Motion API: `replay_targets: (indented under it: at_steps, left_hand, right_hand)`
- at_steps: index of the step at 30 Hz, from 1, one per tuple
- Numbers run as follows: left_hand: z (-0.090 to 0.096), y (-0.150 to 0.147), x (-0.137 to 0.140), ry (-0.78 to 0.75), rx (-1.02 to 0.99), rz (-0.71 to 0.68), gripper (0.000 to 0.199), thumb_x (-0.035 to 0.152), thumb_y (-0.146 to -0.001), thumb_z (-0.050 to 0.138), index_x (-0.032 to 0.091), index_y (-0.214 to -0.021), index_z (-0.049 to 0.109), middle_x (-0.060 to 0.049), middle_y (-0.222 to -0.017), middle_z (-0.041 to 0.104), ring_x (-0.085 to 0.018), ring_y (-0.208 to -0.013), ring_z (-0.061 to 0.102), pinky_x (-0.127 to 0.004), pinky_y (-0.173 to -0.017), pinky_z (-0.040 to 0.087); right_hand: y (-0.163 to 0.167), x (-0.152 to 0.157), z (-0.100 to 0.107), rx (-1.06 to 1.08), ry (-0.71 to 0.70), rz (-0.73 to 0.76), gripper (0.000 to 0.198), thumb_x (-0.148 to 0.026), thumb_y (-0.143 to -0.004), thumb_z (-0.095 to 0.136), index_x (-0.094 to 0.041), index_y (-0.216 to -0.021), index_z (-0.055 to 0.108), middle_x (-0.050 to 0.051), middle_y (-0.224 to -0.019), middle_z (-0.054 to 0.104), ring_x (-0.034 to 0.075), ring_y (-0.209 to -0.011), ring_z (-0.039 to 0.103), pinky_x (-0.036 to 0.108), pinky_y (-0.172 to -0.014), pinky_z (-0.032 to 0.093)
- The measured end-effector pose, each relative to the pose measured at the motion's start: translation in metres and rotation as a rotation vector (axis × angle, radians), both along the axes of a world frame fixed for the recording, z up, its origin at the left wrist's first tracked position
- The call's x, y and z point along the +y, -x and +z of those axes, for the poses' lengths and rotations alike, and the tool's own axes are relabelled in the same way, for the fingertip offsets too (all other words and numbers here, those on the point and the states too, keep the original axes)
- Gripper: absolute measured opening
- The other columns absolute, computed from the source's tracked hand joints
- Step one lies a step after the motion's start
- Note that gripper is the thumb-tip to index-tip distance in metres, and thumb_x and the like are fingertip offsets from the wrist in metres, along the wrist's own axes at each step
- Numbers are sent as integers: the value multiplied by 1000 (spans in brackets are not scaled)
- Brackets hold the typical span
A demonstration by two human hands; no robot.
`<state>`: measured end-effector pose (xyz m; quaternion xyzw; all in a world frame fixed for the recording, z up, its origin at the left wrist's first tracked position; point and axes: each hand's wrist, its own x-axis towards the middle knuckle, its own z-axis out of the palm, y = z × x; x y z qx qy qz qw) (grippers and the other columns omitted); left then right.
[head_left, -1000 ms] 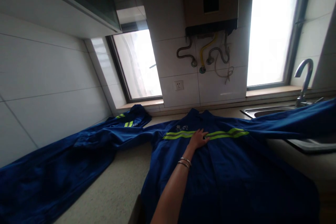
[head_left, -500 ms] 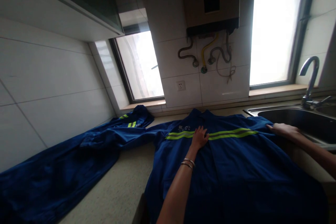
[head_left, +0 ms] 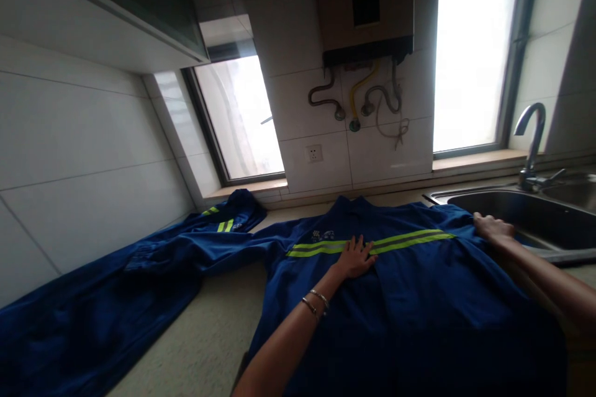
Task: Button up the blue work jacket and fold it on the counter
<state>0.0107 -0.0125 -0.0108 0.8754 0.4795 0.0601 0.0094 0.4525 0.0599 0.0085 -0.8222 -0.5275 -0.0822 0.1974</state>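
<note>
A blue work jacket [head_left: 410, 285] with a yellow-green and grey reflective stripe lies spread over the counter, its collar toward the wall. My left hand [head_left: 356, 257], two bracelets at the wrist, rests flat on the chest near the stripe, fingers spread. At the right shoulder, beside the sink, my right hand [head_left: 494, 228] is closed on the jacket's sleeve; most of that sleeve is hidden. The other sleeve stretches left over a second blue garment [head_left: 107, 304], which has similar stripes and lies along the left wall.
A steel sink [head_left: 503, 208] with a curved faucet [head_left: 533, 142] sits at the right. The speckled counter [head_left: 195, 329] shows between the garments. A water heater [head_left: 365, 6] with hoses hangs on the tiled wall, above a socket [head_left: 314, 153]. An overhead cabinet [head_left: 107, 18] juts in from the upper left.
The whole view has shifted slightly. My left hand stays on the chest with its fingers spread wider and its forearm slanting more. My right hand keeps hold of the sleeve.
</note>
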Motion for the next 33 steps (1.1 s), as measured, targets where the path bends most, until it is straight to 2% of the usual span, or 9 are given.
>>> replay_targets:
  at_steps: [4, 7, 9, 11, 14, 20, 24, 29, 33]
  left_hand:
    - [0, -1, -9, 14, -13, -22, 66, 60, -90, 13, 24, -146, 17, -12, -151, 15, -36, -137, 12, -56, -105, 20]
    - [5, -3, -14, 46, -19, -24, 70, 62, -89, 11, 23, -146, 18, -13, -151, 14, -36, -138, 10, -56, -106, 18]
    - [9, -5, -20, 61, -36, -25, 71, 63, -89, 11, 22, -146, 20, -14, -151, 15, -36, -138, 8, -55, -108, 16]
    - [11, -7, -29, 74, -57, -27, 71, 63, -88, 12, 22, -145, 22, -14, -151, 15, -36, -138, 8, -55, -108, 14]
    - [11, -11, -45, 76, -101, -30, 69, 63, -89, 14, 25, -146, 20, -12, -152, 12, -37, -138, 6, -56, -108, 12]
    - [13, -15, -66, 190, -179, -75, 69, 64, -88, 20, 26, -146, 19, -8, -152, 11, -35, -138, -1, -55, -110, 9]
    - [27, 5, -54, 206, -325, -87, 58, 48, -95, 13, 19, -141, 33, -7, -147, 31, -23, -137, 22, -41, -112, 21]
    - [54, 93, -14, -107, -132, 273, 50, 36, -91, 34, 9, -131, 45, -14, -145, 32, -26, -137, 22, -40, -112, 19]
    - [49, 166, 9, -58, 81, 534, 57, 46, -90, 33, 16, -138, 36, -11, -149, 23, -31, -139, 12, -47, -110, 16]
  right_hand:
    - [68, 17, 24, -50, 108, 110, 31, -4, -83, 42, 3, -108, 58, 38, -113, 48, 36, -108, 51, 54, -84, 31]
    - [152, 25, 21, -52, 155, 451, 29, -24, -86, 52, -14, -113, 60, 19, -114, 57, 25, -106, 54, 35, -89, 36]
    - [212, 25, 10, -29, 179, 687, 42, -44, -86, 52, -16, -117, 58, 15, -115, 59, 23, -106, 55, 29, -90, 37]
    - [263, 23, -3, -11, 178, 740, 54, -54, -85, 48, -14, -120, 55, 16, -115, 58, 24, -107, 54, 29, -90, 37]
    - [309, 20, -19, 12, 122, 655, 55, -49, -88, 42, -7, -123, 51, 22, -119, 53, 31, -114, 48, 38, -94, 33]
    - [318, 28, -18, 75, 1, 454, 52, -40, -91, 39, -9, -133, 39, 25, -123, 44, 35, -117, 39, 46, -91, 31]
    - [312, 36, -12, 103, -32, 448, 38, -29, -91, 40, -20, -127, 48, 18, -118, 49, 30, -113, 43, 46, -89, 32]
    - [312, 40, -11, 155, -66, 472, 29, -37, -86, 50, -21, -108, 61, 14, -113, 54, 29, -108, 48, 43, -87, 35]
    - [302, 48, -6, 261, -108, 431, 35, -41, -91, 39, -22, -113, 58, 11, -115, 56, 24, -101, 55, 33, -83, 40]
